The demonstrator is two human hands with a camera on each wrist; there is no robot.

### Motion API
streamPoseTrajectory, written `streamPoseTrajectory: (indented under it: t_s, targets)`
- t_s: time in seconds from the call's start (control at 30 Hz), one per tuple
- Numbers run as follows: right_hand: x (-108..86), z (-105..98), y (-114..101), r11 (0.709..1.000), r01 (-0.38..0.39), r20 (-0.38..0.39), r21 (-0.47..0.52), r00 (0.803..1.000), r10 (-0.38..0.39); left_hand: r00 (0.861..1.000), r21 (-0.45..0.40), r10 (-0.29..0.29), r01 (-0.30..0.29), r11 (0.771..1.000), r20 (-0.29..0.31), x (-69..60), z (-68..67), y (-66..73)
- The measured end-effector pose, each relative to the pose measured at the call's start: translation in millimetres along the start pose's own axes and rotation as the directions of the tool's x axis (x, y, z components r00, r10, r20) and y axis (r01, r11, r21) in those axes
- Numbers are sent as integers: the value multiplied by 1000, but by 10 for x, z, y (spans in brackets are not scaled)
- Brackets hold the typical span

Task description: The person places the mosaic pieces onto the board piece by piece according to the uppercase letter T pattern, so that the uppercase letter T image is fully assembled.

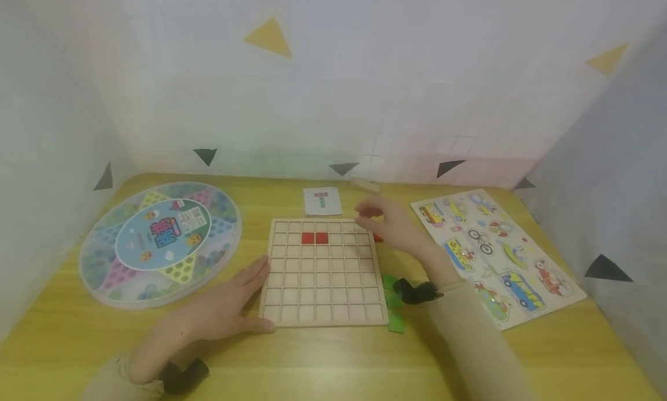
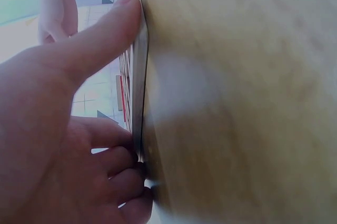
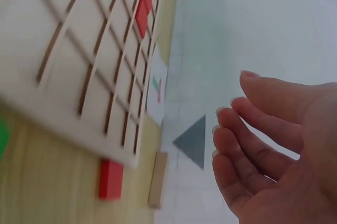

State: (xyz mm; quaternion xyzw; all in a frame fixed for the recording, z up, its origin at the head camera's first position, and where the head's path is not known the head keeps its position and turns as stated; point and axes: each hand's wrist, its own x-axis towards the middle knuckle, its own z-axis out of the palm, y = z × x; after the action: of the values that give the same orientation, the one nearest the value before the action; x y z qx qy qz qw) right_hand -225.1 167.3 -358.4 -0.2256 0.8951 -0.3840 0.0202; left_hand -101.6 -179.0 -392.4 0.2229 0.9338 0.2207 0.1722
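A wooden grid board (image 1: 323, 273) lies on the table, with two red squares (image 1: 315, 238) side by side in its second row from the back. My left hand (image 1: 219, 308) rests against the board's left edge, thumb at the near left corner; in the left wrist view that hand (image 2: 79, 92) touches the rim. Above the back right corner hovers my right hand (image 1: 391, 227), fingers slightly bent. The right wrist view shows this hand (image 3: 274, 145) holding nothing. Another red piece (image 3: 111, 179) lies beside the board, partly hidden by the hand in the head view.
Green pieces (image 1: 396, 321) lie along the board's right side. Behind the board are a pattern card (image 1: 322, 202) and a wooden stick (image 1: 366, 185). A round game board (image 1: 161, 245) lies at left, a picture puzzle board (image 1: 495, 250) at right.
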Motion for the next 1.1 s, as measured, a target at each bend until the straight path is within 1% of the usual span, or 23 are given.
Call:
streamPoseTrajectory:
  t_s: [0.2,0.3,0.43,0.63,0.87,1.1]
  targets:
    - [-121,-108,185,999,-26,1,-38,1000,26,1000,2,-12,12,1000,5,9,9,-12]
    - [-179,-138,298,997,-75,-9,-33,997,75,1000,-8,-12,12,1000,7,3,9,-18]
    - [-221,-158,400,992,-120,2,-25,993,120,1000,-7,-12,12,1000,-1,-13,0,-19]
    - [-230,-184,469,990,-130,19,-51,991,131,1000,-4,-13,12,1000,-4,-13,-11,-6]
    - [-261,-154,579,982,-173,40,-74,984,176,1000,-3,-9,9,1000,-1,-17,-18,22]
    - [-255,-112,686,983,-169,69,-67,982,174,1000,3,-2,2,1000,3,-6,-12,15]
